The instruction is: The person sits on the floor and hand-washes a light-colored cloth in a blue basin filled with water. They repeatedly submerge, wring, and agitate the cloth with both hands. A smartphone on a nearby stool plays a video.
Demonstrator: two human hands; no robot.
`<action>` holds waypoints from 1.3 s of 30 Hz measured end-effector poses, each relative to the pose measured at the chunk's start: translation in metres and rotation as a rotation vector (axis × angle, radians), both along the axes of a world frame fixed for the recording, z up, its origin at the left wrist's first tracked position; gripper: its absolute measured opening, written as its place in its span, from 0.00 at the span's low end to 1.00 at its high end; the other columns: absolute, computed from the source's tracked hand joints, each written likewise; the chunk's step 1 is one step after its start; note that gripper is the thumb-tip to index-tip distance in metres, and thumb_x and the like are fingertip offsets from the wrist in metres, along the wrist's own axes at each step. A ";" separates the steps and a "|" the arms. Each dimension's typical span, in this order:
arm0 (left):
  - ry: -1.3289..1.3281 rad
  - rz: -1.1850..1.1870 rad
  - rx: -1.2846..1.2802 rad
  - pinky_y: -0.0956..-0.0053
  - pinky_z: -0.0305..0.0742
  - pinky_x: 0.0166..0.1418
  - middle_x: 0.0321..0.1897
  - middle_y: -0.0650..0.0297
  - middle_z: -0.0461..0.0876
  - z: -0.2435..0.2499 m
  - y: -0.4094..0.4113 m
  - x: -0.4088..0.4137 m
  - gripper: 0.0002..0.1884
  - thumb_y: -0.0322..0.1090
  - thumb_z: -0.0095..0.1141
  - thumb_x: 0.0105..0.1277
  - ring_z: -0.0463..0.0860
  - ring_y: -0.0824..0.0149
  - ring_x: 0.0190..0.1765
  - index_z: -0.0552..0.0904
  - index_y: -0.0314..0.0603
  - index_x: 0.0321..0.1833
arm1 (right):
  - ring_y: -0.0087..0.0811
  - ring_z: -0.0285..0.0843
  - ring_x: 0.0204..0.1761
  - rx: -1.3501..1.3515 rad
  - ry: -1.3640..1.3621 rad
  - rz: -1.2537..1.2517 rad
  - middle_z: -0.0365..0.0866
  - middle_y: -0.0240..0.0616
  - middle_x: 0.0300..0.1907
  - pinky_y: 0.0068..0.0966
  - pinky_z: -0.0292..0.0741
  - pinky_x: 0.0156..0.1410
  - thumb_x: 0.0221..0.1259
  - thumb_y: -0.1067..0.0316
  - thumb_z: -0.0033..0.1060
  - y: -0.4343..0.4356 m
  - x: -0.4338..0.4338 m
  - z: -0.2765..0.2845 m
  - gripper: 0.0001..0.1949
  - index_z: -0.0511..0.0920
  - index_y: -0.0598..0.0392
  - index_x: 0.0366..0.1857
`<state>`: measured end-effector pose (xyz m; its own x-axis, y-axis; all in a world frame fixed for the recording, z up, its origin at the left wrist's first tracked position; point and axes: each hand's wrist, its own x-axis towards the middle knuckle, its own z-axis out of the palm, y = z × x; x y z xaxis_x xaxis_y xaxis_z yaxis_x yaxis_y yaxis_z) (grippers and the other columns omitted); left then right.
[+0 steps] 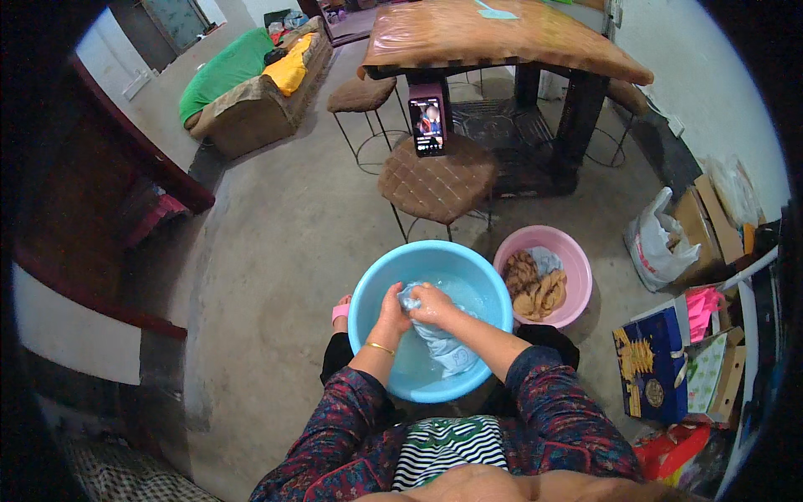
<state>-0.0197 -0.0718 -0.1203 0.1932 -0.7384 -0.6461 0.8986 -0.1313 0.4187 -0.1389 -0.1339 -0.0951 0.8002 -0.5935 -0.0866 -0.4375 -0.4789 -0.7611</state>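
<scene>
A light blue wet cloth (446, 348) trails from my hands down into a blue plastic basin (370, 376) of water between my feet. My left hand (394, 309), with a gold bracelet at the wrist, grips the bunched upper end of the cloth. Beside it, my right hand (433, 305) is closed around the same end, its fingers partly hidden. Both hands are over the basin, close together. To the right of the basin stands a pink plastic basin (580, 304) holding brown, tan and pale blue cloths (541, 295).
A padded stool (437, 179) with a lit phone (426, 125) propped on it stands beyond the basin. Behind it is a covered table (502, 41). On the right are a white plastic bag (655, 248), cardboard boxes and a blue gift bag (652, 367). A sofa (251, 119) stands far left.
</scene>
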 end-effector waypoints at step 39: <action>-0.044 -0.035 0.145 0.58 0.67 0.62 0.52 0.51 0.76 -0.002 0.004 -0.005 0.23 0.56 0.44 0.63 0.75 0.54 0.54 0.76 0.46 0.51 | 0.49 0.73 0.48 0.094 -0.140 -0.040 0.75 0.49 0.40 0.39 0.72 0.53 0.39 0.59 0.63 0.008 0.011 0.014 0.17 0.77 0.49 0.37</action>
<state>-0.0250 -0.0674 -0.1223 0.2000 -0.6443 -0.7381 0.8736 -0.2239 0.4321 -0.1282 -0.1261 -0.0808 0.7841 -0.6198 -0.0330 -0.3416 -0.3866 -0.8567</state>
